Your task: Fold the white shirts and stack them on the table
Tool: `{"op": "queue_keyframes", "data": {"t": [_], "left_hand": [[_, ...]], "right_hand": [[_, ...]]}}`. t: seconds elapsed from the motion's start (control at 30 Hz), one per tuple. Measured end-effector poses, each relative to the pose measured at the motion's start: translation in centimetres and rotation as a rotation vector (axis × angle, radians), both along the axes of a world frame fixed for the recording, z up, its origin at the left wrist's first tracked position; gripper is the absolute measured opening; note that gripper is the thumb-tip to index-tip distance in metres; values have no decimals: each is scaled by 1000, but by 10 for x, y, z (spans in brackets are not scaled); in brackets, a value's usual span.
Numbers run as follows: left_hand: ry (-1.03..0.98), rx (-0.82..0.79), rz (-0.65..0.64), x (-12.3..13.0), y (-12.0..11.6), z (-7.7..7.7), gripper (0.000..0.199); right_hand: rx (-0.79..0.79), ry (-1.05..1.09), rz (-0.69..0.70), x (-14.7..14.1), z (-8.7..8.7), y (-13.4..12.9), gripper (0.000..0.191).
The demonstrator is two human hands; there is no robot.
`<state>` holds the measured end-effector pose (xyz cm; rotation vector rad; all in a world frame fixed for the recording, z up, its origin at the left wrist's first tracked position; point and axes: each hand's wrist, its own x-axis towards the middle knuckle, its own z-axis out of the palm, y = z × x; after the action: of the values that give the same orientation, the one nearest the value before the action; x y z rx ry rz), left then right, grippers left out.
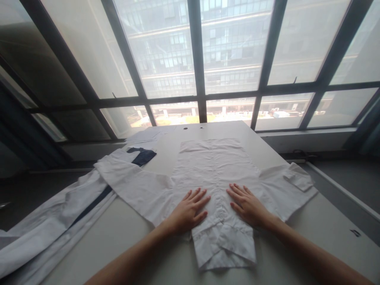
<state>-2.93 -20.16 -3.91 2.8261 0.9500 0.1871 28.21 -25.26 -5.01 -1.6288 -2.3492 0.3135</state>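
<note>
A white shirt point(212, 162) lies spread on the white table point(130, 241), its collar point(224, 247) toward me and its hem at the far end. Both sleeves stretch out to the sides, and a cuff point(298, 177) is folded over at the right. On the left of the chest my left hand point(190, 209) rests flat with fingers spread. Across the button line my right hand point(246, 206) lies flat on the cloth, its fingers also spread. Neither hand grips the fabric. Small wrinkles run along the front.
White and dark blue garments point(68, 209) are heaped along the table's left side and hang over its edge. More pale cloth point(145, 135) lies at the far left corner. A small dark object point(354, 233) sits near the right edge. Tall windows point(231, 47) stand beyond the table.
</note>
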Motion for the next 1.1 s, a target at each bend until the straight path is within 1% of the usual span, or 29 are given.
{"op": "queue_keyframes", "data": {"t": [0.17, 0.23, 0.3, 0.4, 0.47, 0.57, 0.73, 0.8, 0.9, 1.0, 1.1], "left_hand": [[-2, 9, 1, 1, 0, -1, 58], [-4, 17, -3, 0, 0, 0, 59], [-2, 23, 2, -3, 2, 0, 60], [13, 31, 43, -13, 8, 1, 61], [29, 49, 90, -21, 14, 0, 60], [32, 92, 138, -29, 20, -2, 59], [34, 79, 153, -29, 20, -4, 59], [24, 80, 158, -27, 18, -2, 58], [-15, 128, 151, -23, 14, 4, 54], [-86, 197, 136, -16, 7, 10, 52], [-111, 168, 103, -8, 2, 9, 53]], "right_hand": [[6, -27, -2, -1, -1, 0, 59], [-2, -55, -35, 3, -4, 1, 61], [-6, -95, -122, 12, -7, 3, 64], [0, -157, -290, 30, -12, 7, 68], [8, -178, -351, 41, -14, 10, 68], [30, -168, -367, 49, -16, 11, 68], [116, -69, -381, 45, -12, 11, 61], [174, -3, -323, 40, -8, 10, 56], [217, 65, -139, 25, -2, 5, 53], [155, 54, 26, 10, 1, -1, 55], [32, 3, 123, 2, 3, -5, 57]]}}
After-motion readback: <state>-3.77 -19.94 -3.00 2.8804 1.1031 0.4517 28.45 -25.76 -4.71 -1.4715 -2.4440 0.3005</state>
